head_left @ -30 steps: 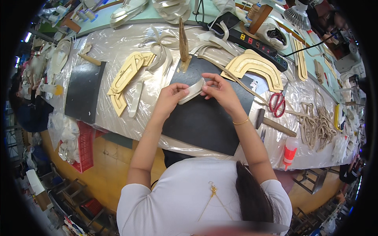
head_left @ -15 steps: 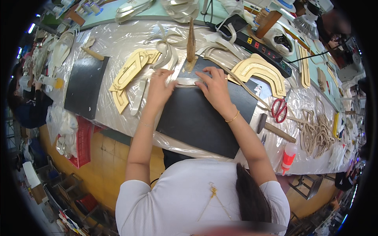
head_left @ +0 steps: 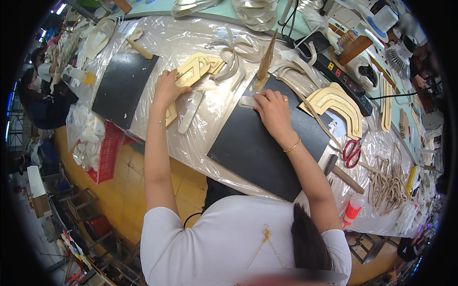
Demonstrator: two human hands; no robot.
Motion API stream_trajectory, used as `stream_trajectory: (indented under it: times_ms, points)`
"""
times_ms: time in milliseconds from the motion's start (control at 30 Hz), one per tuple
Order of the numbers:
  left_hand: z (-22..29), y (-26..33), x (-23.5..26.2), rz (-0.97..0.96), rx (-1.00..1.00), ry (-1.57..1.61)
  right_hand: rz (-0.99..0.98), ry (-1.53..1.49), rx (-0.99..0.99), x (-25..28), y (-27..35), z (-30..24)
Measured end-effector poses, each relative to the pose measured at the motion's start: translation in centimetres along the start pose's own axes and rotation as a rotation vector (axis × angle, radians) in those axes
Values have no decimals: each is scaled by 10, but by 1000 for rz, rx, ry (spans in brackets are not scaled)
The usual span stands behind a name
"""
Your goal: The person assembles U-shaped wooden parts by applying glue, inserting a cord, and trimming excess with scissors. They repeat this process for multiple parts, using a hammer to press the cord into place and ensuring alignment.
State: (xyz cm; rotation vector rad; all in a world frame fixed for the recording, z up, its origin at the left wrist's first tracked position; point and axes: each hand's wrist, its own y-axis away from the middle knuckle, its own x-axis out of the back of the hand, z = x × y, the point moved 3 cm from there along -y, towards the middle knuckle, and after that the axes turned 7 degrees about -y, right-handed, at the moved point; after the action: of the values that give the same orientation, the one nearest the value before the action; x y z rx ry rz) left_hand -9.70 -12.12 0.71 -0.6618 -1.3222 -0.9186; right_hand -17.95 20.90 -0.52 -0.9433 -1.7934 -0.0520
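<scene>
Pressing flat near the frame's centre, the right hand (head_left: 274, 112) lies with fingers spread and released on a pale strip (head_left: 249, 101) at the upper edge of the black mat (head_left: 260, 152). Left of centre, the left hand (head_left: 167, 88) rests, fingers loosely curled, on the yellow templates (head_left: 191, 71) atop the plastic-covered surface (head_left: 186, 38); whether it grips them cannot be told. Red scissors (head_left: 352, 152) lie at right.

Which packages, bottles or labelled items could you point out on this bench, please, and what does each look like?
Squeeze bottle: near bench edge by the right elbow, white body, red cap.
Power strip: far side beyond the black mat, long, black, coloured switches.
Yellow-tipped bottle: far left, white.
No screens or signs visible.
</scene>
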Motion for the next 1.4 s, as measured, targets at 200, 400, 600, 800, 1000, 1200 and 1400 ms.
stream_trajectory:
  times_ms: [200, 400, 600, 800, 1000, 1200, 1400]
  points:
    - [-2, -9, 5, -16, -61, -11, 93, 78, 81, -1, 1, -2]
    - [-5, 3, 39, 100, -38, 164, 166, 49, 137, 2, 2, -4]
    - [56, 81, 60, 2, -434, 215, 112, -21, 74, 4, -6, 6]
    - [168, 174, -2, -113, -879, 211, -148, -260, -81, 4, -19, 30]
    - [165, 208, 0, -123, -808, 213, -100, -367, -139, 58, 11, 29]
    - [108, 170, 10, 1, -509, 148, -290, -218, -270, 91, 101, -11]
    - [141, 181, -17, 95, -603, 203, -362, -224, -660, 77, 138, -17]
